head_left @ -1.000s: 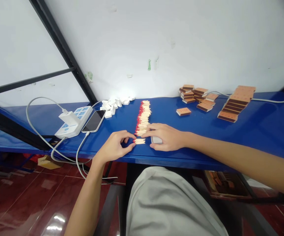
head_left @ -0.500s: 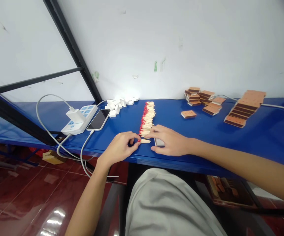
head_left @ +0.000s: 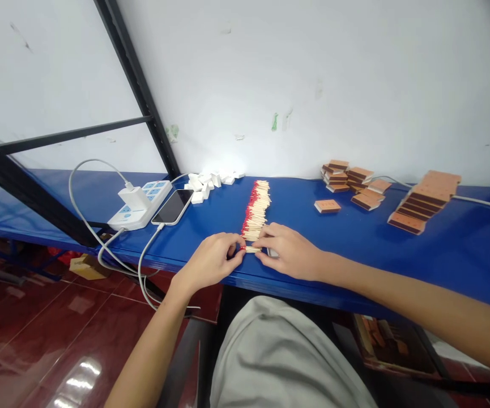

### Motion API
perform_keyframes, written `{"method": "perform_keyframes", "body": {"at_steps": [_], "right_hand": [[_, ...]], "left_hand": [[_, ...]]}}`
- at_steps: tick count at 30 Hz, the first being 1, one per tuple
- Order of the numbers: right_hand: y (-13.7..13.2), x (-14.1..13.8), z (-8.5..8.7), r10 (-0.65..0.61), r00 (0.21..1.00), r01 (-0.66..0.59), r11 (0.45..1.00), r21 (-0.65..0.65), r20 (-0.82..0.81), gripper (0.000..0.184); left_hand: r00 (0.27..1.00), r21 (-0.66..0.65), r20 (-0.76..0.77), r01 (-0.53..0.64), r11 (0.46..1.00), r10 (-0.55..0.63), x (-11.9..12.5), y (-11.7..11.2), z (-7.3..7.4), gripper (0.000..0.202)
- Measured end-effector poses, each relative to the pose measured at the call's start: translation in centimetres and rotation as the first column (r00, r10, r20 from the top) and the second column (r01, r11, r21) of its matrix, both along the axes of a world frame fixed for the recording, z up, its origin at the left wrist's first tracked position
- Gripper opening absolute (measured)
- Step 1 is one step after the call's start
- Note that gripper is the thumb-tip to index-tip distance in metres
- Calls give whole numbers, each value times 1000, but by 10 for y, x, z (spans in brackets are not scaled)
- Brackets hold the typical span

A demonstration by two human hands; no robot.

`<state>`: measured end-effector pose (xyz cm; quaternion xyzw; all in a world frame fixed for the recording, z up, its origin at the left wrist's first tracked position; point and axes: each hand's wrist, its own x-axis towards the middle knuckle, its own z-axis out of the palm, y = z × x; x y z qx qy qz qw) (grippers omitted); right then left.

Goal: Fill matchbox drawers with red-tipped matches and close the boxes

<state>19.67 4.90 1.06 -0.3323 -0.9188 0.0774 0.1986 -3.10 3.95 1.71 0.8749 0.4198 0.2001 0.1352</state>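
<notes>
A small bunch of matches (head_left: 252,249) lies near the front edge of the blue table, red heads to the left. My left hand (head_left: 217,258) pinches the bunch at its head end. At the other end, thumb and fingertips of my right hand (head_left: 289,252) close on the bare sticks. Under the right palm sits a small white matchbox tray (head_left: 272,253), mostly covered by the hand. Just beyond my fingers a long row of matches (head_left: 256,212) runs back toward the wall, heads also to the left.
White trays (head_left: 205,184) are heaped at the back left, beside a phone (head_left: 173,206) and a power strip (head_left: 140,207) with cables. Orange matchboxes lie at right: a single one (head_left: 327,206), a loose pile (head_left: 357,181) and a slanting stack (head_left: 425,201).
My right fingers have moved left and closed on the stick ends of the small bunch. My left hand keeps its pinch at the heads. The camera view has shifted slightly.
</notes>
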Motion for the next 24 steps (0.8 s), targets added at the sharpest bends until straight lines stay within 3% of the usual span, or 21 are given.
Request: {"method": "perform_keyframes", "body": {"at_steps": [11, 18, 24], "right_hand": [[1, -4, 2, 88, 995, -91, 994, 52, 53, 24], [0, -4, 2, 72, 993, -82, 990, 111, 91, 27], [0, -6, 2, 72, 993, -86, 984, 156, 96, 20]], "left_hand": [[983, 62, -180, -19, 998, 30, 3, -16, 5, 20], [926, 194, -366, -23, 981, 94, 14, -21, -2, 25], [889, 220, -440, -26, 975, 123, 15, -24, -1, 25]]}}
